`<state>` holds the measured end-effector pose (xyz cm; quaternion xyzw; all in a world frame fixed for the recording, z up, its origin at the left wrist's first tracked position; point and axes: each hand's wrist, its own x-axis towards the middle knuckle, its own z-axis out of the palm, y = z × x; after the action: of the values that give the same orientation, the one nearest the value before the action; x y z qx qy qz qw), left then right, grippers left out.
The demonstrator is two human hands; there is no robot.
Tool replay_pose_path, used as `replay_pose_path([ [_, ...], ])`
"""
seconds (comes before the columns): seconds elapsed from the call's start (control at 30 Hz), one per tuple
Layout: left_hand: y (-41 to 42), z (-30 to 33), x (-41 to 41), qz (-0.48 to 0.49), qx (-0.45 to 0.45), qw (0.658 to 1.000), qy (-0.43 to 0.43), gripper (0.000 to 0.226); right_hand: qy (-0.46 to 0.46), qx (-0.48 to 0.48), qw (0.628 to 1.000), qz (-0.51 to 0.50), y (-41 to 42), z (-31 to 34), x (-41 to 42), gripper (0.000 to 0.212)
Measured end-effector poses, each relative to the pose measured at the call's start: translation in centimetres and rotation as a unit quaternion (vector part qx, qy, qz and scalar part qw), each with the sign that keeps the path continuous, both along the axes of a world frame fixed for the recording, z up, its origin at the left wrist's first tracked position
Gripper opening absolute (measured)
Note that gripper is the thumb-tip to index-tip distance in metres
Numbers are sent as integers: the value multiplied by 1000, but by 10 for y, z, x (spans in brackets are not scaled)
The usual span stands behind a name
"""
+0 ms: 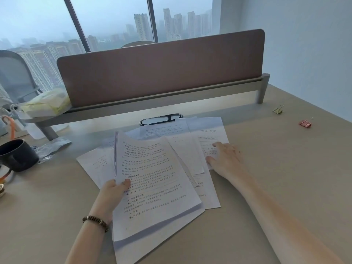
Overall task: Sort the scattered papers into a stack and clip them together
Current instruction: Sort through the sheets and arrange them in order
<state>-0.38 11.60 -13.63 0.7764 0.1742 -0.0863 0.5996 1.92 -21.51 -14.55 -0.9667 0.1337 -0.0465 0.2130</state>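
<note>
Currently the gathering is only partly done. The left hand [114,189] pinches a small bundle of printed sheets [152,178] at its left edge, thumb on top, lifting that edge off the desk [285,168] so the pages fan and curl upward. The right hand [226,159] lies flat and unclenched on a loose sheet [207,134] at the right of the spread, fingers spread, pressing or sliding it; it grips nothing. More pages lie overlapped beneath and beyond the bundle, one poking out to the left [95,164] and several reaching toward the far divider [162,69].

Two binder clips sit well apart from the papers on the right side of the desk: a yellowish one [278,109] farther away and a pink one [305,123] nearer. Neither is touched, so clipping is not yet begun.

The risks lie mostly in the hold. A one-edged pinch on a fanned bundle is weak, and I judge that the lower sheets could slip out and scatter if the bundle is raised or tilted further. Dragging the right-hand page under a flat palm may crease it or pull its neighbours askew. A dark mug [18,155] stands at the left, near the outermost page; a wide sweep of the left forearm could knock it. Clipping before the edges are squared would lock in a crooked stack.
</note>
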Motion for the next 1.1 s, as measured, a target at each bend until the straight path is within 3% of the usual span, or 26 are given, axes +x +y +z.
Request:
replay_pose_path([
  [0.13,-1,1,-1,0,-1,1000,2,16,3,-57,996,-68,1,1,-1,54],
  [0.23,-1,0,0,1,-4,1000,2,17,37,-102,992,-58,0,-1,0,56],
  [0.63,-3,3,-2,-1,3,1000,-3,17,24,-30,999,27,2,8,-4,53],
  [0.87,-5,5,-4,-3,3,1000,-5,17,-23,169,985,-16,-3,6,0,79],
  [1.1,-4,3,-3,-1,8,1000,-6,17,-71,312,945,-63,-9,6,7,57],
])
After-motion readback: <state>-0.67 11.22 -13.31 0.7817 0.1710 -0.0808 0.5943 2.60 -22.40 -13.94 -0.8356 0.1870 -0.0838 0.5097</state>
